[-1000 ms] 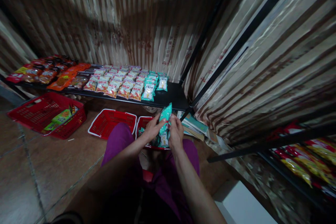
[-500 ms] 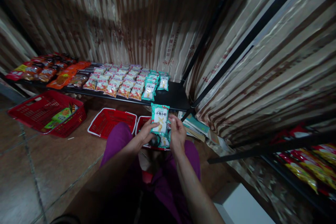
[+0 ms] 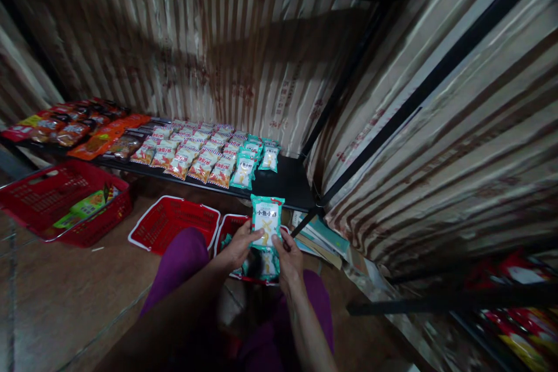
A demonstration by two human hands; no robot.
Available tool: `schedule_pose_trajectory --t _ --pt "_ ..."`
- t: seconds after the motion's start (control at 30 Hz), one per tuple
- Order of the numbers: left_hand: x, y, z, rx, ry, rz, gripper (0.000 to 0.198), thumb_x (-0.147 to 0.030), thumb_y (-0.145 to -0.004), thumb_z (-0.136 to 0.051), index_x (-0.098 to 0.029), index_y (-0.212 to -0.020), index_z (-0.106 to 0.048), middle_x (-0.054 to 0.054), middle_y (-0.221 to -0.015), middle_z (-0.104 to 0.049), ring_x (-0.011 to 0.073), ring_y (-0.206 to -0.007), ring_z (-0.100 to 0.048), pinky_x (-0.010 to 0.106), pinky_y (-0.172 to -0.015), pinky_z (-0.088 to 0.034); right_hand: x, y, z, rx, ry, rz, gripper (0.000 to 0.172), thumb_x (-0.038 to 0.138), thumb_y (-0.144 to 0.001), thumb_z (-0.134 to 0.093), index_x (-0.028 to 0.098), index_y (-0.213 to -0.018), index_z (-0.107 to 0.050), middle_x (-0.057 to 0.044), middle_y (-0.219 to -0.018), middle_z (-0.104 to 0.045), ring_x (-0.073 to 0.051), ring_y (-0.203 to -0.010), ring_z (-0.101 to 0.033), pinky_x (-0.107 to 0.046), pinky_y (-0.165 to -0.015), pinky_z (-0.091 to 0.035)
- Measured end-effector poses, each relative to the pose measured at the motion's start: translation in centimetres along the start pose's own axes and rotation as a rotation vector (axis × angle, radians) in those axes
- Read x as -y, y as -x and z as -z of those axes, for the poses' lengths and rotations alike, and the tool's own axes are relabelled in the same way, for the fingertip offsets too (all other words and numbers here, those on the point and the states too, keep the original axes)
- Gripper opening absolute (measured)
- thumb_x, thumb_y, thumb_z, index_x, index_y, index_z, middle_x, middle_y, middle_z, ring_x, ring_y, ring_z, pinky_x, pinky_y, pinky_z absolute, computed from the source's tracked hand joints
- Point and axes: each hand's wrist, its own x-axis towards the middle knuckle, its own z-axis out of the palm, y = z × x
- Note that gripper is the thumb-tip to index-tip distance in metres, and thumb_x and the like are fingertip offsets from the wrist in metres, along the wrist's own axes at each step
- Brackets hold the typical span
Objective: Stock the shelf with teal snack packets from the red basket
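Observation:
A teal and white snack bag (image 3: 267, 222) is held upright above a red basket (image 3: 224, 226) between my knees. My left hand (image 3: 240, 242) grips its left side, thumb across the front. On the right edge, my right hand (image 3: 288, 256) pinches the same bag with its thumb on the front. More teal bags (image 3: 269, 264) lie in the basket just below. Beyond my hands, matching teal bags (image 3: 244, 170) stand on the black shelf (image 3: 285, 183), beside rows of orange and white snack bags (image 3: 183, 160).
An empty-looking red basket (image 3: 174, 224) sits left of my knee, and another red basket (image 3: 100, 215) with green packets stands farther left. Orange packets (image 3: 100, 139) line the shelf's left part. Dark metal posts (image 3: 375, 151) and papers (image 3: 320, 235) are at the right.
My right hand has closed onto the right edge of the teal bag, its thumb now on the front. The view has tilted up, so the shelf and baskets appear lower.

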Motion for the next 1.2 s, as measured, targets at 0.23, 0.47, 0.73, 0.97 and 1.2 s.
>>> schedule_pose_trajectory --t 0.23,0.47,0.73,0.97,1.2 --pt "0.4 -2.3 -0.3 -0.157 -0.036 -0.006 0.056 -0.036 -0.056 -0.082 -0.014 -0.104 -0.061 0.011 -0.099 -0.070 0.0250 -0.094 -0.065 0.037 -0.085 -0.049 -1.4 -2.4 0.3 0.011 -0.074 -0.124 0.055 0.040 -0.053 -0.081 0.020 -0.103 -0.067 -0.005 -0.099 -0.072 -0.021 -0.091 -0.067 -0.030 -0.078 -0.054" --pt "1.6 -4.7 2.0 -0.069 -0.002 -0.045 0.064 -0.033 -0.056 -0.082 -0.014 -0.112 -0.059 0.013 -0.111 -0.066 0.0271 -0.105 -0.061 0.039 -0.094 -0.045 -1.6 -4.0 0.5 -0.014 -0.080 -0.194 0.053 0.038 -0.047 -0.084 0.018 -0.094 -0.071 -0.005 -0.083 -0.074 -0.023 -0.084 -0.069 -0.031 -0.073 -0.055" --pt "1.3 -5.2 2.4 -0.181 -0.102 -0.052 0.064 -0.033 -0.056 -0.078 -0.015 -0.114 -0.056 0.016 -0.122 -0.059 0.0284 -0.113 -0.056 0.039 -0.095 -0.045 -2.4 -5.1 0.2 0.013 -0.091 -0.190 0.050 0.036 -0.050 -0.083 0.020 -0.096 -0.071 -0.004 -0.087 -0.074 -0.020 -0.081 -0.069 -0.031 -0.074 -0.055" --pt "1.7 -5.9 2.2 -0.187 -0.131 -0.084 0.059 -0.033 -0.063 -0.073 -0.015 -0.116 -0.054 0.014 -0.118 -0.062 0.0259 -0.107 -0.060 0.037 -0.093 -0.047 -3.0 -5.8 0.2 -0.044 -0.065 -0.183 0.053 0.039 -0.050 -0.083 0.018 -0.097 -0.072 -0.006 -0.092 -0.074 -0.022 -0.083 -0.068 -0.032 -0.075 -0.054" --pt "1.8 -8.3 2.3 -0.228 -0.288 -0.175 0.052 -0.030 -0.065 -0.071 -0.015 -0.112 -0.055 0.014 -0.117 -0.061 0.0244 -0.107 -0.059 0.034 -0.089 -0.048 -2.4 -7.2 -0.2 -0.058 -0.079 -0.149 0.050 0.038 -0.051 -0.082 0.020 -0.096 -0.072 -0.006 -0.094 -0.074 -0.022 -0.085 -0.068 -0.031 -0.075 -0.055"
